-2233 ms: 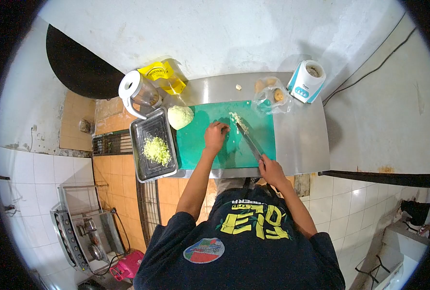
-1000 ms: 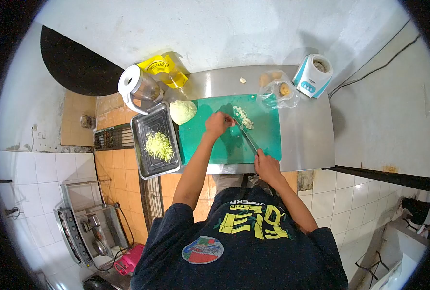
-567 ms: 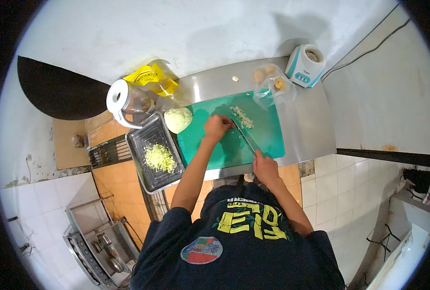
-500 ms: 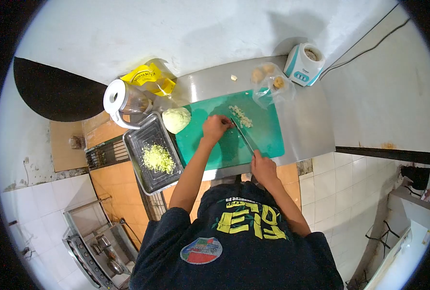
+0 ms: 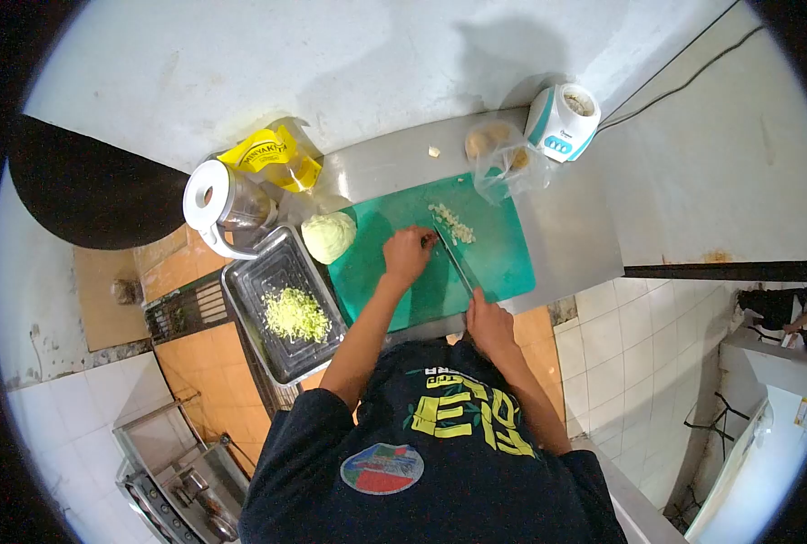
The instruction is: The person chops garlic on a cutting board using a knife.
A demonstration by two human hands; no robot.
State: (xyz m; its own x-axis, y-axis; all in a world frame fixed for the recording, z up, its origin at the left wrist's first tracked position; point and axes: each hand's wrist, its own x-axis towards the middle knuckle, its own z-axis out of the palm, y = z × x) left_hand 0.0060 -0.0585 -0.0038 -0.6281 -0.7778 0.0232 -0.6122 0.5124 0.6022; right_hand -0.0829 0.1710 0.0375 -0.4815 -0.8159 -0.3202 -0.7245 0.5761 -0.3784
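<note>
My right hand (image 5: 490,326) is closed round the handle of a knife (image 5: 456,263), its blade pointing away across the green cutting board (image 5: 503,263). Close to the knife's tip, my left hand (image 5: 409,252) has its fingers bent together on the board; what they pinch is too small to make out. Chopped whitish pieces (image 5: 453,223) lie just beyond the blade. A pale green cabbage (image 5: 328,238) rests at the board's left edge. Left of it, a metal tray (image 5: 237,292) holds shredded light green bits (image 5: 296,315).
At the back left stand a blender jug (image 5: 245,204) and a yellow pouch (image 5: 272,156). A plastic bag with round brown items (image 5: 510,161) and a white and blue blender base (image 5: 563,122) are at the back right. A small whitish piece (image 5: 434,152) lies behind the board.
The whole view has tilted and shifted. The knife has come nearer to my left fingers than in the oldest frame, and my right hand has kept its grip on it.
</note>
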